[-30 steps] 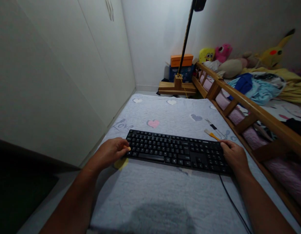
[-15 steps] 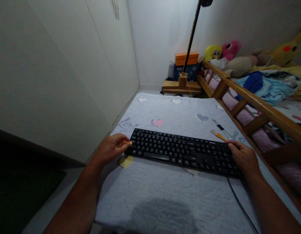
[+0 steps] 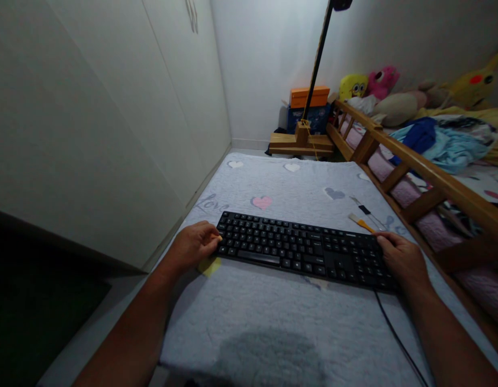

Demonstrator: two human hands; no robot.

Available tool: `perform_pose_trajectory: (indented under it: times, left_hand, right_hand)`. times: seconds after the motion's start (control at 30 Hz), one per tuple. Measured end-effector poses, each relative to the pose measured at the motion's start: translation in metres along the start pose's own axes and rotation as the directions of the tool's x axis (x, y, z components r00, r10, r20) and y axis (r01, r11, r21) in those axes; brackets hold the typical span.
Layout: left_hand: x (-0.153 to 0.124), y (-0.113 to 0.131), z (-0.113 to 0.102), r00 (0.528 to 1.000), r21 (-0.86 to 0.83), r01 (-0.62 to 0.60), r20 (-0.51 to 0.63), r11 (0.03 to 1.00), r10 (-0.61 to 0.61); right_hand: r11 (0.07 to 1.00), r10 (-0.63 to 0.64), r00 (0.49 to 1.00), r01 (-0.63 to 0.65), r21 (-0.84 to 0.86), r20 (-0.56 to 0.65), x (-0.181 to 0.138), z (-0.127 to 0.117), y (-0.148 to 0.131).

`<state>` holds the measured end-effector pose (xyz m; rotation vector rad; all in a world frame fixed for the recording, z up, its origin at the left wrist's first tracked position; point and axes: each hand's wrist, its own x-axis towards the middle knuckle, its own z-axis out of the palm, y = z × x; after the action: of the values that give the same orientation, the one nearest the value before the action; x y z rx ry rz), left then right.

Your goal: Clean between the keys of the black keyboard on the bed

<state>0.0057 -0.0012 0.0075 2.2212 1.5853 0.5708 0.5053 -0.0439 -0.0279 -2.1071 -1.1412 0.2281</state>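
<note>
A black keyboard (image 3: 301,248) lies across a grey blanket (image 3: 273,317) printed with hearts. My left hand (image 3: 194,244) grips the keyboard's left end, fingers curled round the edge. My right hand (image 3: 402,260) is closed on its right end, over the number pad. The keyboard's black cable (image 3: 397,338) runs back toward me along my right forearm. A yellow heart patch (image 3: 209,265) shows just under my left hand.
A small brush with an orange handle (image 3: 361,222) and a thin black tool (image 3: 365,210) lie beyond the keyboard's right end. A wooden bed rail (image 3: 418,166) runs along the right, with plush toys (image 3: 369,86) and clothes behind. White wardrobe doors (image 3: 112,118) stand at left; a pole on a wooden base (image 3: 303,142) stands at the back.
The keyboard and both hands have shifted slightly right and away across the blanket. My left hand now partly covers the yellow heart patch. Both grips are unchanged.
</note>
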Motion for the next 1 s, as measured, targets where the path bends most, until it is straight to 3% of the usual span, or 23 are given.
perform_pose_trajectory:
  times: [0.17,0.3,0.43,0.57,0.77,1.0]
  left_hand:
    - [0.001,-0.006,-0.003,0.997,0.063,0.053,-0.060,0.997,-0.049]
    - [0.004,0.022,0.000,0.995,-0.006,-0.064,-0.075,0.998,0.063]
    - [0.014,0.066,0.010,0.960,-0.099,-0.262,0.070,0.960,0.269]
    - [0.022,0.088,0.025,0.911,-0.006,-0.376,0.181,0.927,0.370]
    - [0.020,0.079,0.039,0.909,0.059,-0.393,0.173,0.918,0.379]
    - [0.016,0.065,0.035,0.924,0.028,-0.348,0.177,0.937,0.338]
  right_hand:
    - [0.999,-0.033,0.999,0.033,0.004,-0.017,0.000,0.000,0.000]
    - [1.000,0.006,1.000,-0.006,-0.008,-0.005,0.001,-0.001,-0.001]
    - [1.000,-0.007,1.000,0.007,-0.006,-0.005,0.001,0.000,-0.001]
    - [0.999,-0.046,0.999,0.046,0.016,-0.021,-0.001,0.000,-0.001]
    - [1.000,-0.022,1.000,0.022,-0.002,-0.011,-0.001,-0.001,-0.001]
    - [1.000,-0.016,1.000,0.016,-0.003,-0.016,-0.001,-0.001,0.000]
